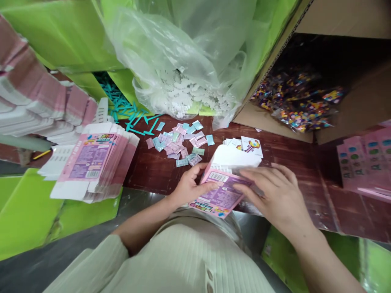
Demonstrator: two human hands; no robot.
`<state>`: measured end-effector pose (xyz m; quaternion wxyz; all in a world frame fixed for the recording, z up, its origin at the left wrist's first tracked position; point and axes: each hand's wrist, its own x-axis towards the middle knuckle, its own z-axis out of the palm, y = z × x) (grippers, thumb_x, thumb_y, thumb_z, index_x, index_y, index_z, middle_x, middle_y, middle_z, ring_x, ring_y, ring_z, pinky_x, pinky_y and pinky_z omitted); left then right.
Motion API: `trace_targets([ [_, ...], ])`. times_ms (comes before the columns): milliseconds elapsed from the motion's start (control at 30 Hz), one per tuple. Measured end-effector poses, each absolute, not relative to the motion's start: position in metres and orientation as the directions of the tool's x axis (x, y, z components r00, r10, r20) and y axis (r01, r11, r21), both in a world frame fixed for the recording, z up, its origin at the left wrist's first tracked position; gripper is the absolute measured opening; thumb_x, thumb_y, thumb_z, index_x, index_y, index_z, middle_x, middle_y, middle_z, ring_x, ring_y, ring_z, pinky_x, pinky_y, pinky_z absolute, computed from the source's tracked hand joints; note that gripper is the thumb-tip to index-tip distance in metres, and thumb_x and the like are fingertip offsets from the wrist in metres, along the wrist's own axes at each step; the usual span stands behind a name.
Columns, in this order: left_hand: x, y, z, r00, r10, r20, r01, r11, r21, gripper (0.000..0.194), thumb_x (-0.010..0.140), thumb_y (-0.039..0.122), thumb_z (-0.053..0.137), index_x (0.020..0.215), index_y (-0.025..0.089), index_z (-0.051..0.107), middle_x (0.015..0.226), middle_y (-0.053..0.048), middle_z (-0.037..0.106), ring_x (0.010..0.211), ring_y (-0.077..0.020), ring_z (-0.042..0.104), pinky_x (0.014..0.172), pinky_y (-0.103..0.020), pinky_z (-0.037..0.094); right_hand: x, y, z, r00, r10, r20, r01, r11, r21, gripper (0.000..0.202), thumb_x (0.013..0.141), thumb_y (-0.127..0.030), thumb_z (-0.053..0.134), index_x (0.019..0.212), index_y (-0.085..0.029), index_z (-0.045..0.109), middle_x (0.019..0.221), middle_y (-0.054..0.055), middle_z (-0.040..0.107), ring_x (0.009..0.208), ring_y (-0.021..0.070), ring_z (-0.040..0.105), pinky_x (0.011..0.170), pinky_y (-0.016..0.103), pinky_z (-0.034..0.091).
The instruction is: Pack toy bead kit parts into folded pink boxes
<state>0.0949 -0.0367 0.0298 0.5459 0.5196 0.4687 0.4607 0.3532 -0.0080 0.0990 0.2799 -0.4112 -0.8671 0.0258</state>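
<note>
A small pink and purple cardboard box is held close to my body, its white flap standing up at the far end. My left hand is closed on the box's left side, thumb across the printed face. At the right edge, my right hand grips the box, thumb on the print and blurred fingers by the opening. What is inside the box is hidden. Just beyond the flap lie white printed cards. Small pink, blue and green sachets are scattered on the dark red tabletop.
Flattened pink boxes are stacked at left, with more piles behind. Teal plastic sticks spill from a green bin. A clear bag holds white perforated pieces. At right, a carton contains bags of colourful beads, beside pink sheets.
</note>
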Motion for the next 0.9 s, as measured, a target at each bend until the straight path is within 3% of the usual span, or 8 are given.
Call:
trace_targets([
  [100, 0.095, -0.039, 0.025, 0.158, 0.987, 0.009, 0.029, -0.014, 0.999, 0.060, 0.085, 0.051, 0.089, 0.132, 0.019, 0.069, 0.118, -0.009, 0.081, 0.102, -0.0237, 0.075, 0.091, -0.032, 0.059, 0.352, -0.012, 0.094, -0.533, 0.709, 0.462, 0.671, 0.687, -0.279, 0.024, 0.108, -0.048, 0.061, 0.104, -0.025, 0.067, 0.095, 0.001, 0.080, 0.090, 0.0241, 0.073, 0.117, 0.052, 0.034],
  [233, 0.096, -0.042, 0.020, 0.159, 0.984, 0.082, 0.025, -0.087, 0.996, 0.060, 0.085, 0.052, 0.089, 0.130, 0.019, 0.067, 0.117, -0.008, 0.081, 0.101, -0.0228, 0.075, 0.091, -0.032, 0.059, 0.344, -0.013, 0.103, -0.523, 0.696, 0.492, 0.702, 0.679, -0.214, 0.039, 0.108, -0.053, 0.059, 0.129, -0.021, 0.066, 0.115, 0.010, 0.080, 0.103, 0.0283, 0.072, 0.101, 0.046, 0.043],
  [367, 0.097, -0.044, 0.020, 0.165, 0.982, 0.095, 0.026, -0.101, 0.995, 0.059, 0.086, 0.050, 0.088, 0.132, 0.019, 0.067, 0.117, -0.008, 0.081, 0.101, -0.0226, 0.076, 0.089, -0.031, 0.060, 0.334, -0.013, 0.112, -0.578, 0.666, 0.471, 0.702, 0.701, -0.129, 0.026, 0.112, -0.042, 0.056, 0.118, -0.020, 0.068, 0.100, 0.006, 0.082, 0.089, 0.0236, 0.074, 0.093, 0.043, 0.040],
  [433, 0.097, -0.044, 0.022, 0.173, 0.981, 0.091, 0.009, -0.094, 0.996, 0.061, 0.087, 0.053, 0.087, 0.133, 0.018, 0.067, 0.116, -0.009, 0.081, 0.100, -0.0233, 0.076, 0.088, -0.031, 0.060, 0.332, -0.012, 0.113, -0.597, 0.666, 0.447, 0.680, 0.716, -0.158, 0.026, 0.113, -0.041, 0.052, 0.111, -0.020, 0.068, 0.096, 0.005, 0.082, 0.086, 0.0226, 0.074, 0.089, 0.043, 0.039],
  [600, 0.097, -0.041, 0.029, 0.244, 0.967, 0.069, -0.020, -0.066, 0.998, 0.064, 0.086, 0.056, 0.087, 0.133, 0.018, 0.067, 0.113, -0.008, 0.081, 0.095, -0.0220, 0.076, 0.085, -0.030, 0.061, 0.336, -0.007, 0.120, -0.570, 0.706, 0.420, 0.655, 0.699, -0.286, 0.028, 0.114, -0.042, 0.050, 0.120, -0.024, 0.071, 0.111, 0.003, 0.083, 0.099, 0.0234, 0.077, 0.083, 0.040, 0.040],
  [800, 0.090, -0.040, 0.033, 0.327, 0.945, 0.009, 0.053, -0.028, 0.998, 0.068, 0.077, 0.051, 0.095, 0.130, 0.018, 0.070, 0.110, -0.007, 0.082, 0.094, -0.0217, 0.076, 0.088, -0.032, 0.059, 0.343, 0.010, 0.132, -0.639, 0.745, 0.191, 0.573, 0.627, -0.527, 0.025, 0.110, -0.037, 0.054, 0.119, -0.030, 0.076, 0.115, -0.002, 0.083, 0.091, 0.0194, 0.080, 0.073, 0.034, 0.054],
  [900, 0.089, -0.040, 0.034, 0.332, 0.943, -0.028, -0.001, 0.030, 1.000, 0.071, 0.076, 0.053, 0.096, 0.133, 0.019, 0.070, 0.114, -0.008, 0.081, 0.097, -0.0234, 0.076, 0.091, -0.034, 0.060, 0.344, 0.016, 0.132, -0.631, 0.739, 0.236, 0.551, 0.641, -0.535, 0.027, 0.110, -0.038, 0.053, 0.111, -0.030, 0.079, 0.108, -0.001, 0.084, 0.089, 0.0197, 0.079, 0.074, 0.034, 0.056],
])
